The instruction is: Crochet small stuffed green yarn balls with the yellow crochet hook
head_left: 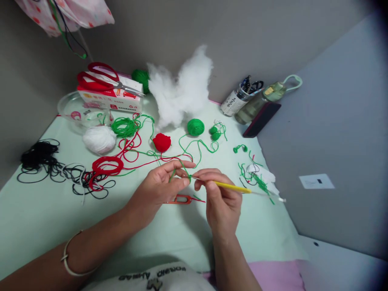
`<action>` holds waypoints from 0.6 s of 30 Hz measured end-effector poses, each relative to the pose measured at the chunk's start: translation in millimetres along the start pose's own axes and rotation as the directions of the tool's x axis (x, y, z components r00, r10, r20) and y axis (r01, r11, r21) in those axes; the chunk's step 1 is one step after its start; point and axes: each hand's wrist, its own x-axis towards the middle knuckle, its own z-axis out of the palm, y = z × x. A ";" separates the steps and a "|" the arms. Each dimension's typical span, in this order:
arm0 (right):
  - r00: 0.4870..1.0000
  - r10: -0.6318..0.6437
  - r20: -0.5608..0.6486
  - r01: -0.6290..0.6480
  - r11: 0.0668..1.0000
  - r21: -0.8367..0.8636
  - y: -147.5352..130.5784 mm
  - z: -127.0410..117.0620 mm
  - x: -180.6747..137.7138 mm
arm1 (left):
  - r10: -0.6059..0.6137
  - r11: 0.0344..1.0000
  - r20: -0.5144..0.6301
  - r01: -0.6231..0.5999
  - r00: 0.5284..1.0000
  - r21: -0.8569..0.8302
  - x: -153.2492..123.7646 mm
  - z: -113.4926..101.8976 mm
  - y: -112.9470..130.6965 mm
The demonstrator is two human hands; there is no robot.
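In the middle of the head view my right hand (pixel 222 198) grips a yellow-handled crochet hook (pixel 232 186), its metal tip pointing left. That tip meets a small piece of green yarn (pixel 189 176), pinched between thumb and finger of my left hand (pixel 165 180). A green strand passes over the raised left index finger. Below the hands, partly hidden by the left one, lies an orange tool with a slot (pixel 183 199). Beyond the fingers sit a red crocheted ball (pixel 161 142) and a ball of green yarn (pixel 195 127).
Tangled black yarn (pixel 39 155), red yarn (pixel 107 165) and a white yarn ball (pixel 99 140) lie left. Red scissors (pixel 100 79) rest on a tissue box (pixel 121 99). White stuffing (pixel 182 89) stands behind. A bottle (pixel 251 105), phone (pixel 261 120) and yarn scraps (pixel 260 178) are right.
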 end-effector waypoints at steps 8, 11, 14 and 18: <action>0.989 -0.141 0.041 0.147 0.950 -0.274 1.9 2.7 -6.1 | 0.017 1.000 -0.035 -0.017 0.999 0.006 0.7 1.6 -5.4; 0.933 -0.326 0.153 0.356 0.778 -0.518 7.0 1.1 -11.3 | -0.025 0.994 -0.016 0.024 1.000 -0.103 2.3 3.0 -8.8; 0.923 -0.354 0.151 0.379 0.761 -0.526 9.9 -4.5 -9.5 | -0.088 0.977 0.063 0.098 0.994 -0.187 3.5 1.8 -9.3; 0.994 -0.068 -0.080 0.060 0.993 -0.099 7.4 -9.2 1.4 | -0.085 0.978 0.075 0.097 0.994 -0.184 4.6 -2.0 -5.5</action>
